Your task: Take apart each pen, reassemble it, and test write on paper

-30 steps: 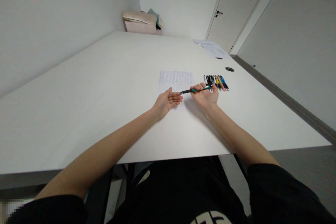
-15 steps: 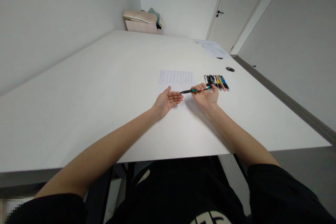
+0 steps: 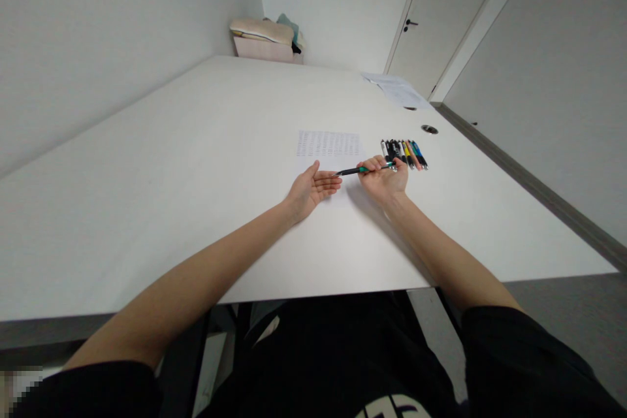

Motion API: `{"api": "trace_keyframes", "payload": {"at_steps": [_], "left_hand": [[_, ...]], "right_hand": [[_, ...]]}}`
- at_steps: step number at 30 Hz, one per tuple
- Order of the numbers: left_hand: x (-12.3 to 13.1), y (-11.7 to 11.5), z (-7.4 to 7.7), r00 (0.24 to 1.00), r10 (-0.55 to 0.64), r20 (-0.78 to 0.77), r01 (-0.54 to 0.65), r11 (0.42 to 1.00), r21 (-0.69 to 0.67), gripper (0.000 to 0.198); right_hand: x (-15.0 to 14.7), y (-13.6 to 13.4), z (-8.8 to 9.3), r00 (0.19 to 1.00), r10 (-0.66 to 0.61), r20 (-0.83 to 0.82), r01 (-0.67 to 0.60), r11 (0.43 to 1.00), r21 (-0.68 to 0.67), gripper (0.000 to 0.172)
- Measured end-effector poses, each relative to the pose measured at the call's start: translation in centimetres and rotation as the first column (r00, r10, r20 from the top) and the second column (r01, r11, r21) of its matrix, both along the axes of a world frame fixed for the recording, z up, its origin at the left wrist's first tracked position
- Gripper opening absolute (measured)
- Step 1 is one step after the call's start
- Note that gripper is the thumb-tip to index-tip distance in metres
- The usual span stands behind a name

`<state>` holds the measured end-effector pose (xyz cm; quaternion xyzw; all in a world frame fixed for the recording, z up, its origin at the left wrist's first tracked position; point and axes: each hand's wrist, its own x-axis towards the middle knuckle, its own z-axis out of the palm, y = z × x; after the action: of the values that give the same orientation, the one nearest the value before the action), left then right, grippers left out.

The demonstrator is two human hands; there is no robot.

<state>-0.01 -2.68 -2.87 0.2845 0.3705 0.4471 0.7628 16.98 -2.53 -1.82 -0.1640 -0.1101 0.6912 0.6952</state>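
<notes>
My right hand [image 3: 385, 179] is turned palm up, its fingers and thumb closed around a black and green pen [image 3: 350, 171]. The pen lies nearly level, its silver tip pointing left. That tip reaches the fingers of my left hand [image 3: 311, 192], which is palm up with fingers stretched out and thumb raised. Whether the tip touches the fingertips or just overlaps them, I cannot tell. Beneath and behind both hands lies a sheet of paper [image 3: 328, 144] with rows of small writing. My left hand hides part of it.
Just beyond my right hand, several pens [image 3: 405, 152] lie side by side in a row. Further back are loose papers [image 3: 398, 90] and a round metal table fitting [image 3: 430, 129]. The white table [image 3: 186, 163] meets a wall on the left. A box with folded cloth [image 3: 267, 39] stands behind its far end.
</notes>
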Motion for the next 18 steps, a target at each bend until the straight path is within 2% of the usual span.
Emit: {"api": "trace_keyframes", "payload": {"at_steps": [12,18], "left_hand": [[-0.06,0.05,0.04,0.999,-0.005,-0.034,0.006,1.0,0.026,0.046],[0.04,0.07,-0.04,0.988,-0.02,-0.156,0.037,0.994,0.106,0.041]], "right_hand": [[-0.02,-0.17,-0.01,0.999,0.015,-0.028,-0.015,1.0,0.007,0.04],[-0.08,-0.1,0.03,0.997,-0.01,0.076,0.009,1.0,0.012,0.046]]}}
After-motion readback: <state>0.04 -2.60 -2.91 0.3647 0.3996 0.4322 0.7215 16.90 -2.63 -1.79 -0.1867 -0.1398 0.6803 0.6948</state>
